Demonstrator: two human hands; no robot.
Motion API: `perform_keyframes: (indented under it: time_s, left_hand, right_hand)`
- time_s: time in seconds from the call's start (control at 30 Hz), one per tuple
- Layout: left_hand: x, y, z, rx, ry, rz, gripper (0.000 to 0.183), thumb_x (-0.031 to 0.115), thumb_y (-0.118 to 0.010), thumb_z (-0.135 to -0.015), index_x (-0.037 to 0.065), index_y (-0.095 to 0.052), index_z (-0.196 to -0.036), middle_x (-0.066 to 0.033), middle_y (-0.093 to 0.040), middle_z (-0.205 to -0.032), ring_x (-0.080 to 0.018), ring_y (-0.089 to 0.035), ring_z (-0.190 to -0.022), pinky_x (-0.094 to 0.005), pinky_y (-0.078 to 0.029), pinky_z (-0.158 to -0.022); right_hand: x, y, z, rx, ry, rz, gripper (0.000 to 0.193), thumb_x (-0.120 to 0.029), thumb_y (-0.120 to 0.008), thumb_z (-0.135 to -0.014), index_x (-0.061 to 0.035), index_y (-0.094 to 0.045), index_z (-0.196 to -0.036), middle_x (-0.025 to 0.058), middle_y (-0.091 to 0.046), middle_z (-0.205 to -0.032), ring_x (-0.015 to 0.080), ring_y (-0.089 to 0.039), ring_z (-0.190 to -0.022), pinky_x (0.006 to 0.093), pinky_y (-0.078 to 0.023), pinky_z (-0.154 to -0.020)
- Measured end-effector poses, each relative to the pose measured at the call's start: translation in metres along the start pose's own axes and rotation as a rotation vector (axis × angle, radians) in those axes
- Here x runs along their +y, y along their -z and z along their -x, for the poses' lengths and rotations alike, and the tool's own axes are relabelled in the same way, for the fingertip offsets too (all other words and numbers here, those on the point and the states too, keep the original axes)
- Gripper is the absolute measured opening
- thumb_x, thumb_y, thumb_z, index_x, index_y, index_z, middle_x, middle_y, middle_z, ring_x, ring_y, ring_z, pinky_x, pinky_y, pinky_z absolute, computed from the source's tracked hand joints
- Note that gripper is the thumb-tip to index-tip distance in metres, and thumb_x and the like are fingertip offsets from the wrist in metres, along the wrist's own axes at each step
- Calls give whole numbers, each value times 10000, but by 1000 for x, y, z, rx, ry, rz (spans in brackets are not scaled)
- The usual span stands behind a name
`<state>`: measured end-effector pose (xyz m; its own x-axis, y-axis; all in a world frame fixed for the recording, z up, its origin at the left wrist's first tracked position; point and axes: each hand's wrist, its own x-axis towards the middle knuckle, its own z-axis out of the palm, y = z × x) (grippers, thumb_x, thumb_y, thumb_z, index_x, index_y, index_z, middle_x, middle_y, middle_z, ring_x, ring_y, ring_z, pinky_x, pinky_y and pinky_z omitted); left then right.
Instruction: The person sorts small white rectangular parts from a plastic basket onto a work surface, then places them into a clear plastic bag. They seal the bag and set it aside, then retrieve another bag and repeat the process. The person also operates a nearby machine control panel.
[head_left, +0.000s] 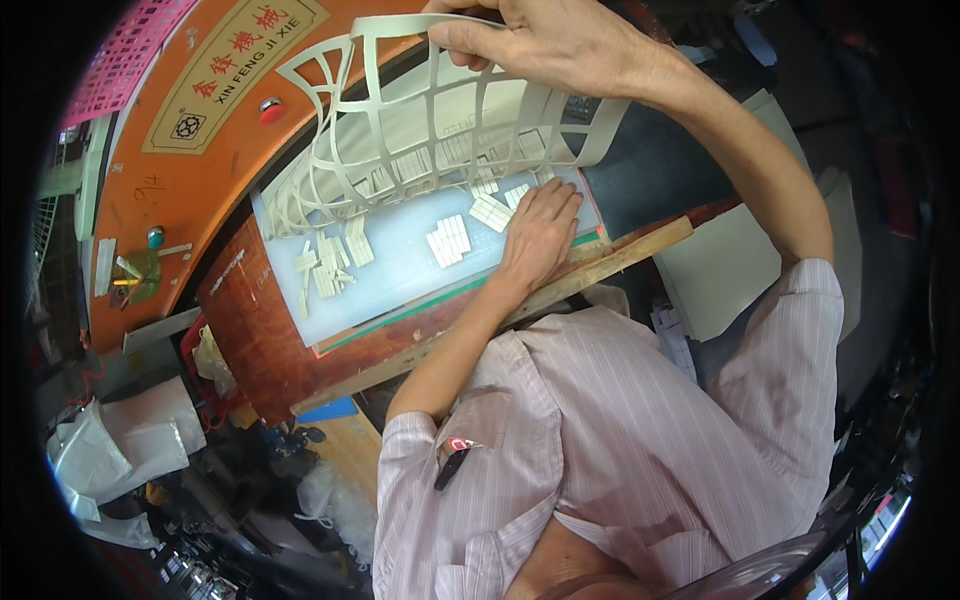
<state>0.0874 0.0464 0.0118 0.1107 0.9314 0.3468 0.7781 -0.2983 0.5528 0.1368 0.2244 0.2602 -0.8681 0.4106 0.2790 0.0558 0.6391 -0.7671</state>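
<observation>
My right hand [545,42] is shut on the top edge of a pale die-cut sheet [400,125], a lattice of empty rectangular holes. The sheet is lifted and curled up off a white board [400,275]. My left hand [540,232] lies flat on the right part of that board, fingers spread. Its fingertips press on small white rectangular pieces [492,212]. More of these pieces lie in neat stacks [449,240] at the middle of the board and in a looser heap [328,262] at its left.
The board rests on a reddish-brown bench [250,320] with a wooden strip [590,270] along its near edge. An orange machine body [190,190] with a red button [271,110] curves behind. A dark mat [660,170] and white sheets [730,270] lie right; plastic bags [130,430] lower left.
</observation>
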Motion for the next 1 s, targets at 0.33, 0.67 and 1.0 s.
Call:
perform_keyframes:
  time_s: [0.33, 0.67, 1.0]
  left_hand:
    - [-27, -6, 16, -100, -9, -66, 509, 180, -643, -942, -40, -536, -1388, -201, -496, -1496, -377, -414, -1438, -495, -322, -1206]
    - [-34, 46, 25, 505, 858, 1050, 659, 286, -722, -965, -111, -423, -1398, -163, -619, -1243, -250, -687, -1056, -339, -578, -829]
    - [-67, 61, -10, 600, 1073, 1241, 499, 333, -777, -938, -57, -555, -1156, -138, -651, -1079, -232, -706, -925, -331, -583, -754]
  right_hand:
    - [-28, 22, -18, 33, -49, 59, 274, -148, -555, -990, 90, -659, -902, 123, -658, -736, 145, -601, -690, 343, -498, -646]
    - [-27, 19, -35, -14, 124, 95, 266, -142, -554, -985, 92, -670, -932, 111, -669, -751, 142, -603, -703, 337, -507, -670]
    - [-36, 7, -31, -70, -2, 50, 246, -149, -576, -988, 73, -670, -937, 70, -607, -700, 122, -537, -666, 322, -465, -634]
